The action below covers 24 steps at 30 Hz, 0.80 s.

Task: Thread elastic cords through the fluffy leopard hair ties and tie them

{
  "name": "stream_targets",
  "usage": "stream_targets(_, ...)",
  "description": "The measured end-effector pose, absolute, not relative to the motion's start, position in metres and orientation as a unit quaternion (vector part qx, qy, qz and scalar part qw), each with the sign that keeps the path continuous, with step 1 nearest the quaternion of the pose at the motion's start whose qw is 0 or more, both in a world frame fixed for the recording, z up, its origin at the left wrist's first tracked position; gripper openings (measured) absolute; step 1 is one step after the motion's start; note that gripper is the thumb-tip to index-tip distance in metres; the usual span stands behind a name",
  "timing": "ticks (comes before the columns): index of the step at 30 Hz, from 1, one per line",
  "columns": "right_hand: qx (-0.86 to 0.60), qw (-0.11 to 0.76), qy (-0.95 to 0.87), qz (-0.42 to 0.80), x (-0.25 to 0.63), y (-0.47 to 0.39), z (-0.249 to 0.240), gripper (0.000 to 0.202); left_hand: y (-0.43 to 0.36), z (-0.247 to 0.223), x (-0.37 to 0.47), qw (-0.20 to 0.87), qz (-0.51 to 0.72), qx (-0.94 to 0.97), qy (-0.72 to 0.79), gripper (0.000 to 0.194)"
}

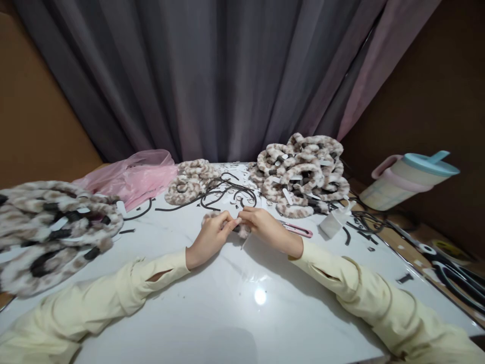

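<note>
Your two hands meet over the white tabletop [212, 308], fingers closed in a pinch: your left hand [210, 236] and your right hand [266, 228] grip one spotted furry piece [243, 232] at the centre of the dial, fingertips nearly touching. Your fingers hide much of it, along with its dark section.

One pink cutter [298, 230] lies at three o'clock, just beside your right wrist, one small white holder [332, 223] past it. At twelve, tangled black cords [223, 188] crowd the space just beyond your fingers.

Three heaps of furry rings surround you: a small heap [189, 182] between ten and eleven o'clock, a tall heap [306, 169] between one and two, and a wide heap [30, 207] at nine. The rings overlap too much to count singly; white tags poke from the tall and wide heaps.

One pink plastic bag [132, 174] slumps at ten, behind the wide heap. One blue-lidded tumbler [397, 184] leans into view between two and three; black-handled scissors [435, 253] lie between three and four. A grey curtain [227, 76] closes off twelve.
</note>
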State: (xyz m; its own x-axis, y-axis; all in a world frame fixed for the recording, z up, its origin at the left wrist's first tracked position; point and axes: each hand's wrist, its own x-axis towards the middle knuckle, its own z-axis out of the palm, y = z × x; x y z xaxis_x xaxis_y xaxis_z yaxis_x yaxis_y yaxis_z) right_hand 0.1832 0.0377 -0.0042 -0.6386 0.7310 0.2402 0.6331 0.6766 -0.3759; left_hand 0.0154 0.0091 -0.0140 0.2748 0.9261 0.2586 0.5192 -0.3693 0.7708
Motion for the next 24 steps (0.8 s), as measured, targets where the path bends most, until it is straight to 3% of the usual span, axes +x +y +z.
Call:
stream_targets(9,-0.403,0.197,-0.890,0.077,0.183,0.037,-0.007,0.019,0.017,-0.027,0.016,0.396,0.370,0.698,0.467,0.029)
stream_targets(13,-0.426,0.294,-0.856,-0.009,0.181,0.029,-0.006,0.027,0.019,-0.027,0.018,0.445,0.397,0.656,0.463,0.032)
stream_targets(16,-0.414,0.355,-0.833,-0.091,0.179,0.012,-0.003,0.019,0.021,-0.024,0.018,0.523,0.422,0.562,0.482,0.031)
stream_targets(21,-0.423,0.276,-0.863,-0.022,0.171,-0.013,-0.014,0.026,0.021,-0.012,0.013,0.611,0.414,0.469,0.485,0.033)
stream_targets(24,-0.447,0.236,-0.862,-0.040,0.168,-0.016,-0.025,0.031,0.019,0.001,0.011,0.673,0.411,0.436,0.434,0.032)
